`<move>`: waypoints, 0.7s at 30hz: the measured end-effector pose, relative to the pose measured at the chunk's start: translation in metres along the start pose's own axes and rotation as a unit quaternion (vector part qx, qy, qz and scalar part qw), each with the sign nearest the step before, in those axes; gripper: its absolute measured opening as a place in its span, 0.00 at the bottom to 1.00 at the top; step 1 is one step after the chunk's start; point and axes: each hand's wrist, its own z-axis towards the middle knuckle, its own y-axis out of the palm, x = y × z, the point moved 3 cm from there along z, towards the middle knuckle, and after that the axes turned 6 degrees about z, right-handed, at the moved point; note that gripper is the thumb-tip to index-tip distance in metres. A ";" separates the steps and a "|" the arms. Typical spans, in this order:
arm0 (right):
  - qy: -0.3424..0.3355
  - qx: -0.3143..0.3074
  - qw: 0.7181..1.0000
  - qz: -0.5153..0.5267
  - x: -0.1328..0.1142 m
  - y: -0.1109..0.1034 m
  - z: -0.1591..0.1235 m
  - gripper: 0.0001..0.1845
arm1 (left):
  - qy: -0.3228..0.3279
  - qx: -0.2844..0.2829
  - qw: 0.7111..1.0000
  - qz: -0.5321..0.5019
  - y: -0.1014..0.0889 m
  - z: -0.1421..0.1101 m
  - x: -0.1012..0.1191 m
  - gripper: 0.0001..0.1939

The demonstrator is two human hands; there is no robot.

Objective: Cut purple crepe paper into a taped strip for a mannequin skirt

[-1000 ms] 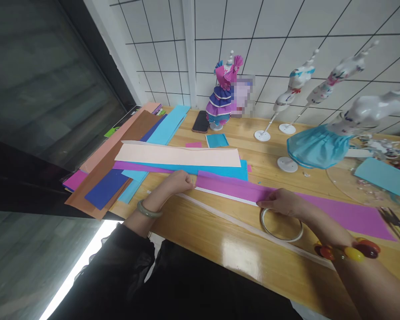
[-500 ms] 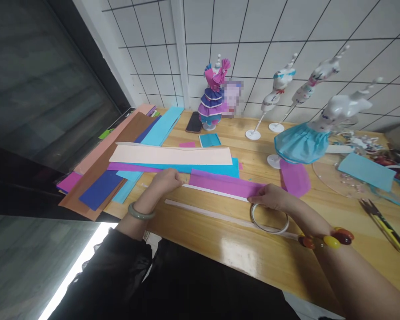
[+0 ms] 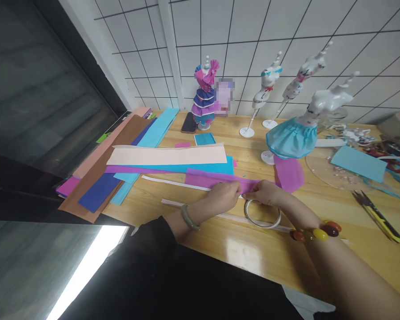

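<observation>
A purple paper strip (image 3: 200, 178) lies flat with narrow white tape (image 3: 175, 182) along its near edge; the tape's left end runs past the paper. My left hand (image 3: 225, 196), fingers closed, pinches at the tape near the paper's right part. Right beside it, my right hand (image 3: 264, 192) also has its fingers pinched on the tape at the paper's edge. Under my right hand sits a thin white tape roll (image 3: 266, 227), partly covered by the fingers. A second pale strip (image 3: 233, 217) lies nearer to me, crossed by my left forearm.
Behind are cream paper (image 3: 170, 155), blue paper (image 3: 230, 165) and a stack with brown paper (image 3: 76, 209). A phone (image 3: 189, 123), a dressed mannequin (image 3: 204, 100) and several other mannequins stand near the tiled wall. Yellow-and-black snips (image 3: 380, 218) lie at right.
My left hand has slid right along the tape, from the paper's left end to beside my right hand. The tape's left end now lies free. My right hand stays at nearly the same spot.
</observation>
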 end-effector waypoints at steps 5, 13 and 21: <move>-0.001 -0.028 0.999 0.044 0.003 -0.001 0.002 0.16 | -0.044 -0.015 0.997 0.060 0.004 0.010 -0.002 0.08; -0.035 -0.106 0.978 0.177 0.009 -0.009 -0.020 0.19 | -0.057 -0.030 0.995 0.077 0.003 0.009 0.000 0.09; -0.023 -0.166 0.908 0.385 0.024 0.000 -0.040 0.20 | -0.045 -0.043 0.993 0.100 0.005 0.011 0.000 0.10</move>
